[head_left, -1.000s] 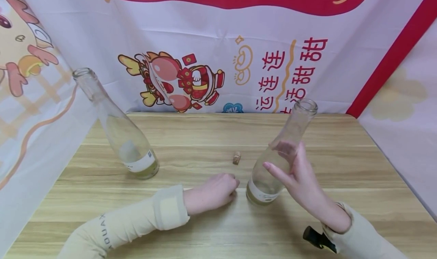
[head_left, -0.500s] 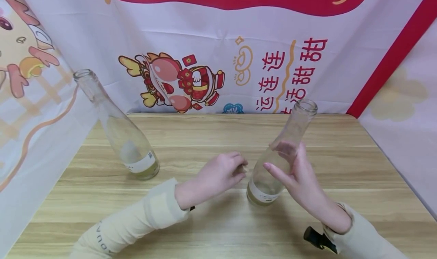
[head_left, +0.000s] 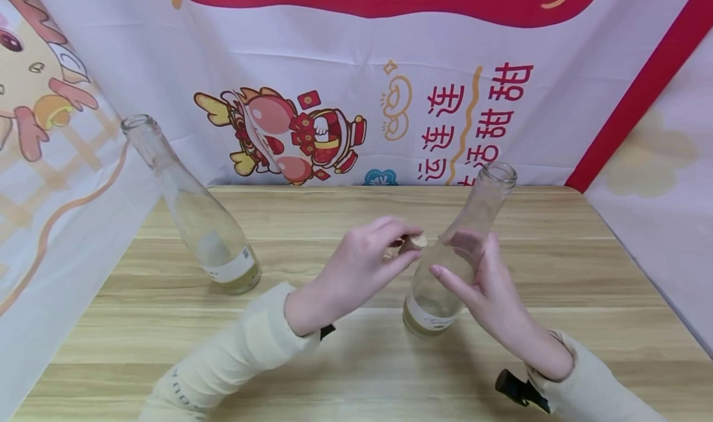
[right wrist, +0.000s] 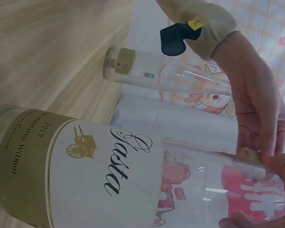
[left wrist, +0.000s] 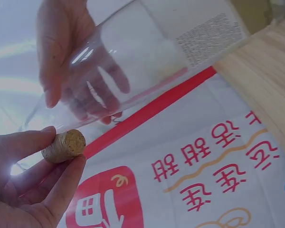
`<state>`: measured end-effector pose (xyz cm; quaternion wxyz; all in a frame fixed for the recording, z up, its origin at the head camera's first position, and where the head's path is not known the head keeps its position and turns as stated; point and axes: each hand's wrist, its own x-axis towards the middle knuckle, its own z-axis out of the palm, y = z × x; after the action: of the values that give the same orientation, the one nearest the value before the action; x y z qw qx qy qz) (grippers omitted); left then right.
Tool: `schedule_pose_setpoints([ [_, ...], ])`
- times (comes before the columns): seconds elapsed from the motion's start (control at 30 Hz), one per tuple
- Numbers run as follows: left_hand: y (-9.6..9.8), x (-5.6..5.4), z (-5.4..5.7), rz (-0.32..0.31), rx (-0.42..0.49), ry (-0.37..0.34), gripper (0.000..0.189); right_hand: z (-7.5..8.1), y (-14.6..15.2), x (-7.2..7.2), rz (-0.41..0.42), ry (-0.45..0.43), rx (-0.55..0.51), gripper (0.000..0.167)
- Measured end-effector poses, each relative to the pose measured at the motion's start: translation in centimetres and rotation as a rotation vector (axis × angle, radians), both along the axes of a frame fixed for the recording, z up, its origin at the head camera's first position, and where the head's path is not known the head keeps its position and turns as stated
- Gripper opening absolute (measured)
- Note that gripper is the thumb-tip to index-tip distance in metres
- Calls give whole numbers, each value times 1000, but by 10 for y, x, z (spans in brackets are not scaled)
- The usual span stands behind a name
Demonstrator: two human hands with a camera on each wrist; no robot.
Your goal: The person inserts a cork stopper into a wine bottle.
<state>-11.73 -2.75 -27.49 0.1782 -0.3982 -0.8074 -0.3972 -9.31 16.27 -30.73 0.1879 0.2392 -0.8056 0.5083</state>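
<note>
My left hand (head_left: 356, 267) pinches a cork (head_left: 415, 242) between thumb and fingertips, close to the left side of a clear glass wine bottle. In the left wrist view the cork (left wrist: 66, 145) points its round, speckled end outward. That wine bottle (head_left: 431, 304) stands on the table with an uncapped mouth. My right hand (head_left: 496, 292) holds it round the middle, thumb in front and fingers behind the glass. Its white and gold label (right wrist: 99, 161) faces the right wrist camera. Through the gap in my left hand shows another bit of speckled brown (head_left: 392, 253).
A second clear wine bottle (head_left: 223, 249) stands upright at the left of the wooden table (head_left: 312, 218). A printed cloth (head_left: 345, 51) hangs behind the table, with more cloth at both sides. Black camera straps sit at both wrists.
The left hand has risen from the tabletop and moved forward and right toward the bottle; the cork in its fingertips has come into view. The right hand and both bottles stay put.
</note>
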Motion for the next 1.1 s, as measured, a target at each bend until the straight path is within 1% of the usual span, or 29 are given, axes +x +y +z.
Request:
schedule_pose_setpoints([
  [0.2, 7, 0, 14, -37, 117, 37, 21, 0, 0, -1, 14, 0, -4, 60],
  [0.43, 13, -1, 36, -57, 244, 81, 23, 1, 0, -1, 9, -5, -3, 60],
  [0.67, 19, -5, 57, -84, 386, 98, 27, 0, 0, -1, 18, 10, -23, 59],
  [0.8, 23, -7, 68, -90, 423, 123, 27, 0, 0, -1, 18, 17, -24, 57],
  [0.93, 27, -6, 80, -100, 446, 143, 26, 0, 1, -1, 22, 17, -22, 56],
  [1.1, 33, -3, 92, -132, 489, 152, 26, 1, 1, 0, 20, 0, -20, 57],
])
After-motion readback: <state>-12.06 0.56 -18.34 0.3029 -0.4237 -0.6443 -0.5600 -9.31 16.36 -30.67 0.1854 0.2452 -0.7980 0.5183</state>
